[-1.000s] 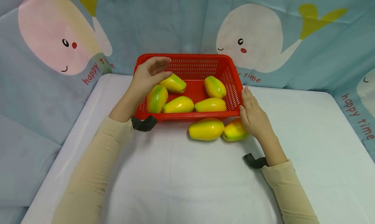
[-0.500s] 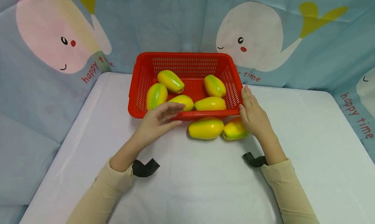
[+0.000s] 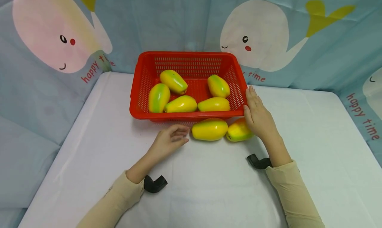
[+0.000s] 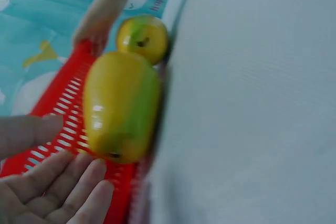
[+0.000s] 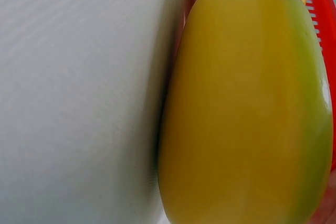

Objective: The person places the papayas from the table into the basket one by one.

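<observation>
In the head view a red plastic basket [image 3: 197,115] holds several yellow-green papayas, among them one papaya [image 3: 174,82] at the back left. Two more lie on the cloth against its front wall: a left papaya [image 3: 210,129] and a right papaya [image 3: 239,130]. My left hand [image 3: 170,140] is just left of the left papaya, fingers loosely bent and nothing held. The left wrist view shows its fingertips [image 4: 97,169] right at that papaya's near end. My right hand [image 3: 259,117] rests with straight fingers along the basket's right front corner, partly covering the right papaya.
A white cloth [image 3: 206,188] covers the table. Behind the basket hangs a blue curtain [image 3: 173,22] printed with whales. Black curved pieces sit at both wrists, one at the left wrist [image 3: 155,184] and one at the right wrist [image 3: 258,162].
My left hand has come out of the basket area, over its front rim, and down to the left of the front papayas. The right hand stays at the basket's corner.
</observation>
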### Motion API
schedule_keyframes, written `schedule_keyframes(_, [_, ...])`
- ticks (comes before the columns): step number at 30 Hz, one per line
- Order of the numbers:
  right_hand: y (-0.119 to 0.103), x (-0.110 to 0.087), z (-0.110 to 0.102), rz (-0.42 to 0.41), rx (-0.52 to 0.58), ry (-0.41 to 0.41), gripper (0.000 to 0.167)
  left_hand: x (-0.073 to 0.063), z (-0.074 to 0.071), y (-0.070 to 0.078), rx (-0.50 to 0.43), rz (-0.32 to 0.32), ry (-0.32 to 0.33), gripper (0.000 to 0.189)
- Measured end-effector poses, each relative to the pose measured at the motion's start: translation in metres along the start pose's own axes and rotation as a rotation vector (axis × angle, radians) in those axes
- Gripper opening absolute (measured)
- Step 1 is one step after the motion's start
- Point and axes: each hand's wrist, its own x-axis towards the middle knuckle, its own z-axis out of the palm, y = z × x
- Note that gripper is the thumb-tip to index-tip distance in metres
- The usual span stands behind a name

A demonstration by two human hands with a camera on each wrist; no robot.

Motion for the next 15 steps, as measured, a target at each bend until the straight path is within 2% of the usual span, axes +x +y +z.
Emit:
schedule_keyframes(4, [-0.001,0.001,-0.001,0.001,0.001,-0.002,0.058,0.006,0.005,-0.009,0.008,-0.050,0.041,0.036])
schedule_keyframes(11, [-0.001,0.001,-0.001,-0.005,0.002,0.004,0.058,0.020,0.012,-0.012,0.010,-0.099,0.021,0.039])
schedule_keyframes(15, [-0.001,0.000,-0.001,-0.007,0.006,0.005,0.057,0.025,0.016,-0.011,0.010,-0.111,0.037,0.042])
